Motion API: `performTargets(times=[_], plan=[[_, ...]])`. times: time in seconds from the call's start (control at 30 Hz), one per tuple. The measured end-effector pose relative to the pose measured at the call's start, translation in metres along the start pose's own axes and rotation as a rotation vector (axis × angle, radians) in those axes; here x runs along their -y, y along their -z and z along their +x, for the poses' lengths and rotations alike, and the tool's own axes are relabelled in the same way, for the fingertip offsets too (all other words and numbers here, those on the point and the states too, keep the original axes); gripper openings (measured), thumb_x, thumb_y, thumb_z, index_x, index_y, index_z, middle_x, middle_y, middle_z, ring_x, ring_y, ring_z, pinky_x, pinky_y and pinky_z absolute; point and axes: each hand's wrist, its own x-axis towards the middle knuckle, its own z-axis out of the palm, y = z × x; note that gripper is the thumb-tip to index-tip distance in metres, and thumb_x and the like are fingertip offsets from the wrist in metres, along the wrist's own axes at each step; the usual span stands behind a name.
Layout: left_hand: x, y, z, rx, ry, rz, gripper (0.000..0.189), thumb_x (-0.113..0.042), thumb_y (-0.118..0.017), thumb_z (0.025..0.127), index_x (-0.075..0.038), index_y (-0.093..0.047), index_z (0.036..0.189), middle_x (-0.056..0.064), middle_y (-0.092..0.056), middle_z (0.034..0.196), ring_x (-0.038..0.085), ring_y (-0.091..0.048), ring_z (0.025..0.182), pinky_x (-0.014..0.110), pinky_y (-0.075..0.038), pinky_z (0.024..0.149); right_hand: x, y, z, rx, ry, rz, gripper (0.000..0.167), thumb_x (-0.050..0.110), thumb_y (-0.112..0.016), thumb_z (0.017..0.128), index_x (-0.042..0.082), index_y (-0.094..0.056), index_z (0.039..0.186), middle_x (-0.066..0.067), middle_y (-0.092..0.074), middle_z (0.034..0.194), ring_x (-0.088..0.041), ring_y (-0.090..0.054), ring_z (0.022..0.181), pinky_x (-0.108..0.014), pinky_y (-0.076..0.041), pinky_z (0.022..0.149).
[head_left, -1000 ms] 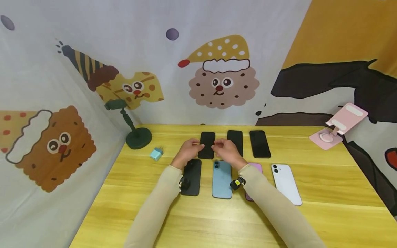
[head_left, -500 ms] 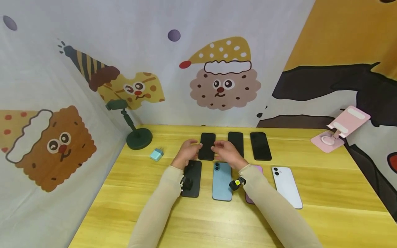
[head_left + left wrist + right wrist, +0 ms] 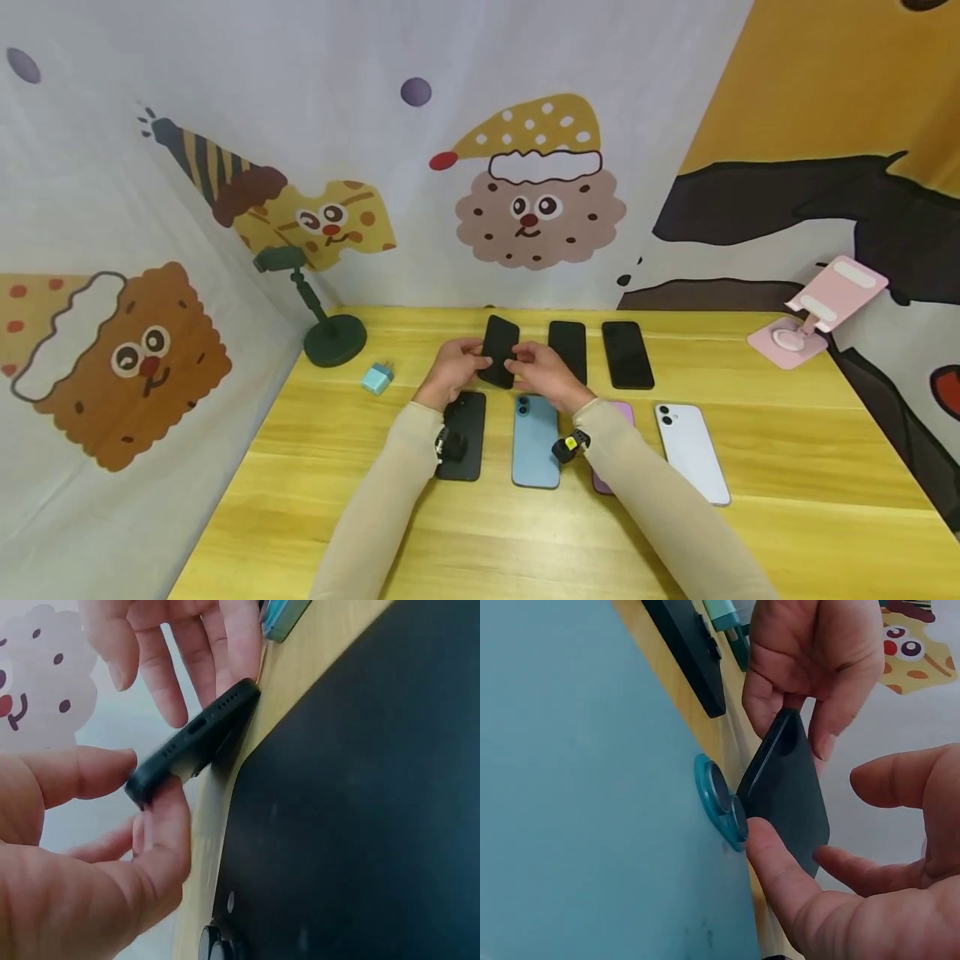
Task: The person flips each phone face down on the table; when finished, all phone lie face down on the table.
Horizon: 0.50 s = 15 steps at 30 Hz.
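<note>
A black phone (image 3: 500,350) in the back row is tilted, its left long edge raised off the table and its right edge low. My left hand (image 3: 453,371) pinches that raised edge between thumb and finger, as the left wrist view shows on the phone (image 3: 195,742). At the opposite edge is my right hand (image 3: 546,371), its thumb held apart from the phone and its fingers spread at the low side. Below the left wrist lies another black phone (image 3: 471,437), back up. A blue phone (image 3: 536,442), back up, lies left of the right forearm.
Two more black phones (image 3: 567,346) (image 3: 628,356) lie at the back right. A pink-purple phone (image 3: 622,408) is partly under the right sleeve, beside a white phone (image 3: 693,454). A green stand (image 3: 335,337), light-blue charger plug (image 3: 377,377) and pink phone stand (image 3: 787,340) flank them.
The black phone between my hands lay flat before; now its left edge is lifted in my left hand's pinch. Both hands stay in nearly the same place.
</note>
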Motion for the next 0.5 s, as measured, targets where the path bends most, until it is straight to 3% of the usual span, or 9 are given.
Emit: performTargets(times=[0.27,0.5], plan=[[-0.002,-0.005,-0.005,-0.017,-0.036,-0.052,0.053,-0.003,-0.072,0.098,-0.008,-0.059,0.149,0.017,-0.063,0.141,0.031,-0.068,0.121,0.042,-0.059,0.097,0.001,0.001,0.002,0.014,-0.002,0.03,0.058,0.025,-0.061,0.109,0.002,-0.042,0.158,-0.023,-0.04,0.163,-0.039,-0.05,0.146,-0.048,-0.058,0.104],[-0.007,-0.013,-0.009,0.05,-0.057,-0.1,0.056,-0.004,-0.071,0.099,-0.003,-0.054,0.152,0.023,-0.059,0.144,0.036,-0.07,0.12,0.048,-0.061,0.099,0.006,0.0,0.003,0.024,-0.01,0.101,0.067,0.03,-0.059,0.11,0.007,-0.03,0.166,-0.023,-0.045,0.155,-0.041,-0.051,0.144,-0.05,-0.06,0.099]])
